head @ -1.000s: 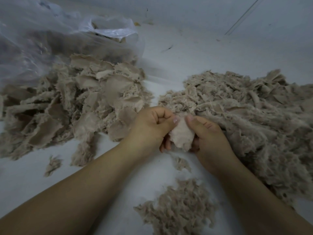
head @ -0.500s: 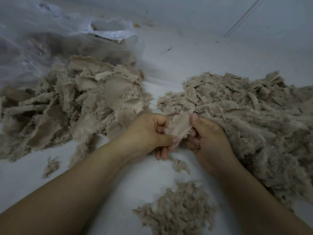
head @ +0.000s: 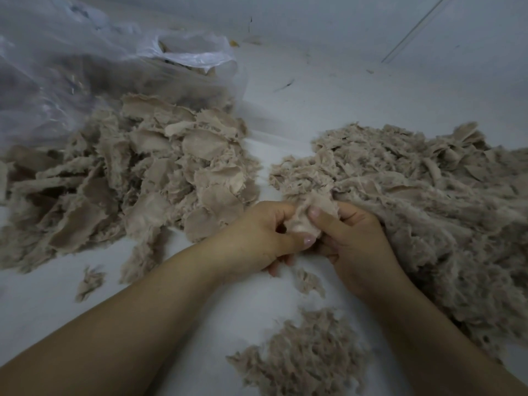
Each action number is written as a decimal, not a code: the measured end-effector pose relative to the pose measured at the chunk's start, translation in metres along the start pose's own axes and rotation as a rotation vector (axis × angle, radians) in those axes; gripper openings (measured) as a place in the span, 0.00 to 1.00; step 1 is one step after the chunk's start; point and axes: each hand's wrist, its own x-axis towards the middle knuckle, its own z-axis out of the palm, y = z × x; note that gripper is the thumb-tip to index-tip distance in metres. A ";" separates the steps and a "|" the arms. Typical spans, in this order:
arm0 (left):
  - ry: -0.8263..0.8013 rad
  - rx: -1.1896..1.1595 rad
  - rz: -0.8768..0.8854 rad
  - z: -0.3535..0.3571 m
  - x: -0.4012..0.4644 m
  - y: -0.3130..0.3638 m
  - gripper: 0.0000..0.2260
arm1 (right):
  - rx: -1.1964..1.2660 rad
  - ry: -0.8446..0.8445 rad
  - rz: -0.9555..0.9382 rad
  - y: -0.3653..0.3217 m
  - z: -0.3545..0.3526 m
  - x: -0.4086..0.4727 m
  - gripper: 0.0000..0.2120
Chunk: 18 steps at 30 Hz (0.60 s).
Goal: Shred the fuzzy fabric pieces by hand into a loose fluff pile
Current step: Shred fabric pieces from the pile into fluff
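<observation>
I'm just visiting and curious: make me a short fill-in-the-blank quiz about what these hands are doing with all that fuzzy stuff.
1. The left hand and right hand together pinch one fabric ____.
2. The pile of whole pieces lies on the person's ____ side.
3. Behind that pile sits a clear plastic ____.
4. The big fluff pile touches the ____ hand.

Missing words: piece; left; bag; right

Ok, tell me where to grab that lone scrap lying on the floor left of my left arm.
Pinch the scrap at its upper tuft, coming straight down from above. It lies flat and apart from the big pile of pieces, so only its raised frayed edge gives the fingers purchase.
</observation>
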 end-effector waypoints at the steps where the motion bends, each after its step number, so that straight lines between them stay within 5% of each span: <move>1: -0.006 -0.020 0.004 0.000 0.000 0.000 0.08 | 0.006 0.001 -0.008 -0.001 0.000 0.000 0.13; 12: -0.164 0.137 -0.222 -0.023 -0.003 0.001 0.14 | -0.034 0.073 -0.027 0.002 0.001 -0.001 0.12; 15: -0.232 0.172 -0.246 -0.028 -0.009 0.003 0.07 | 0.001 0.087 -0.039 -0.001 0.002 -0.001 0.09; 18: -0.029 0.146 -0.116 -0.018 -0.008 0.001 0.10 | -0.042 0.083 -0.020 0.001 0.000 0.001 0.11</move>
